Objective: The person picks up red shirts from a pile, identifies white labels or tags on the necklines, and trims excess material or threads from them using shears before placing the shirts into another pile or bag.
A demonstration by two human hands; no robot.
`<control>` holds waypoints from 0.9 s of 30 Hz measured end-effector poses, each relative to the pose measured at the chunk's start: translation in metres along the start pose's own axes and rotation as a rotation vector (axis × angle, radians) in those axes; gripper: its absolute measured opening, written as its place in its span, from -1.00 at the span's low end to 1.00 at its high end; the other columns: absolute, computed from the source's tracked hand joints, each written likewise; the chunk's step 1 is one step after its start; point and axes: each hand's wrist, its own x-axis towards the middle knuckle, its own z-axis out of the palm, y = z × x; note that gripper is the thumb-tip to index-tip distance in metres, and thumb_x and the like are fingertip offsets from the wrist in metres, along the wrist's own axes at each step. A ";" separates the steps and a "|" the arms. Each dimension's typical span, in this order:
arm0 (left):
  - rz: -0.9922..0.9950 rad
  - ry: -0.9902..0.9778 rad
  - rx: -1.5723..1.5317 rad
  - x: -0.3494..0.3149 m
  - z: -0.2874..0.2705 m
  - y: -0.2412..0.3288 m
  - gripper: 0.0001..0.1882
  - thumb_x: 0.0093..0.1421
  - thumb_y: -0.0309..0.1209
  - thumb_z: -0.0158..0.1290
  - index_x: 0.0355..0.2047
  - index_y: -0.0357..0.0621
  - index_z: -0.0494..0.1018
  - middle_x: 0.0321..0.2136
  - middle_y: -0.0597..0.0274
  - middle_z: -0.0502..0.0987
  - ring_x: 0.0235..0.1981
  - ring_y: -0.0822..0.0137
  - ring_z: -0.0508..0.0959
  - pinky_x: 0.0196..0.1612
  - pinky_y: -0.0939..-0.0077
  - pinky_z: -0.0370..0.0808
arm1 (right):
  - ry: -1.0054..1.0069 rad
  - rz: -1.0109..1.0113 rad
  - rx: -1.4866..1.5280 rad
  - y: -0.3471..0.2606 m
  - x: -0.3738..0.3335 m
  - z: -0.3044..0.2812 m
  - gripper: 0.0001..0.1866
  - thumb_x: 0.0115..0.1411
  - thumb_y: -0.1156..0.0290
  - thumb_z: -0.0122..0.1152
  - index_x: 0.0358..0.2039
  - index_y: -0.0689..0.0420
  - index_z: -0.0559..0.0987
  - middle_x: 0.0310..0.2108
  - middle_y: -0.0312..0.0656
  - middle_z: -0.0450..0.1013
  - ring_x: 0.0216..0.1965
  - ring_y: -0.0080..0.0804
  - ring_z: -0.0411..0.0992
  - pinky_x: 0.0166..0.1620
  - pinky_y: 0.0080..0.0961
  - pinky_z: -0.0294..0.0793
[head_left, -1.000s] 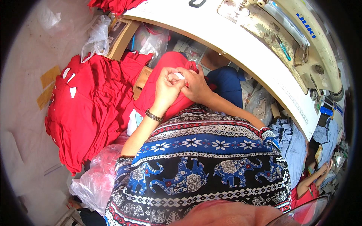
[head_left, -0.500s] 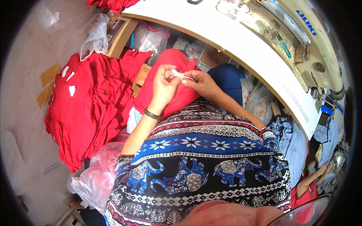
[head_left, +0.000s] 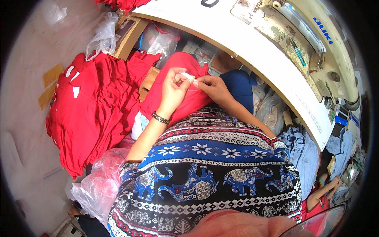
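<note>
Over my lap lies a red cloth piece [head_left: 182, 60], with both hands held close together above it. My left hand [head_left: 173, 89] is closed, pinching a small white strip [head_left: 186, 74] that looks like a cloth label between thumb and fingers. Against its near end, the fingertips of my right hand [head_left: 216, 88] are pinched together, touching the left fingertips. A thin pale thread seems to hang below them over the red cloth. What exactly sits between the fingertips is partly hidden.
A heap of red garments [head_left: 92, 114] with white labels lies at my left, beside a cardboard box [head_left: 125, 37] and clear plastic bags [head_left: 96, 189]. Ahead curves a white table [head_left: 272, 51] bearing a sewing machine [head_left: 339, 51]. Blue cloth [head_left: 302, 158] and another person's arms [head_left: 321, 193] are at right.
My right hand has shifted slightly right and its fingers have drawn in closer. The left hand still pinches the white strip. The whole view has tilted a little.
</note>
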 end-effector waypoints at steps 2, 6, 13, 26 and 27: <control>-0.024 0.016 -0.042 0.001 -0.002 0.000 -0.64 0.16 -0.66 0.11 -0.07 -0.26 0.27 -0.33 0.13 0.60 -0.28 0.45 0.57 -0.16 0.63 0.47 | 0.001 -0.007 0.018 0.002 0.001 0.001 -0.74 0.20 0.31 0.23 -0.27 0.28 0.63 -0.43 -0.31 0.54 -0.35 -0.65 0.42 -0.24 -0.61 0.41; -0.046 0.009 -0.095 0.004 -0.001 -0.002 -0.64 0.16 -0.66 0.10 -0.06 -0.25 0.27 -0.33 0.12 0.60 -0.28 0.45 0.57 -0.18 0.64 0.47 | 0.037 -0.102 0.181 0.003 0.002 0.007 -0.71 0.22 0.30 0.21 -0.24 0.31 0.62 -0.40 -0.33 0.54 -0.33 -0.66 0.41 -0.23 -0.62 0.41; -0.007 -0.003 0.068 0.009 -0.002 0.008 -0.64 0.13 -0.59 0.13 -0.08 -0.27 0.29 -0.42 0.23 0.55 -0.35 0.51 0.54 -0.31 0.61 0.48 | 0.016 -0.044 0.100 0.009 0.002 0.004 -0.75 0.24 0.33 0.18 -0.29 0.29 0.62 -0.39 -0.35 0.54 -0.33 -0.67 0.41 -0.19 -0.64 0.40; 0.396 -0.151 0.902 0.255 0.063 0.134 -0.62 0.11 -0.30 0.05 -0.08 -0.20 0.50 -0.19 -0.13 0.56 -0.07 0.00 0.53 0.00 0.30 0.44 | 0.082 0.064 0.384 0.008 -0.013 0.001 -0.79 0.23 0.37 0.21 -0.23 0.25 0.60 -0.30 -0.33 0.53 -0.24 -0.65 0.41 -0.11 -0.67 0.35; 0.460 -0.011 0.997 0.257 0.065 0.130 -0.62 0.08 -0.21 0.08 -0.15 -0.13 0.55 -0.24 -0.08 0.59 -0.12 -0.01 0.55 0.01 0.14 0.42 | 0.093 0.077 0.381 0.006 -0.016 0.002 -0.79 0.23 0.37 0.20 -0.23 0.25 0.60 -0.30 -0.32 0.54 -0.25 -0.65 0.41 -0.11 -0.67 0.35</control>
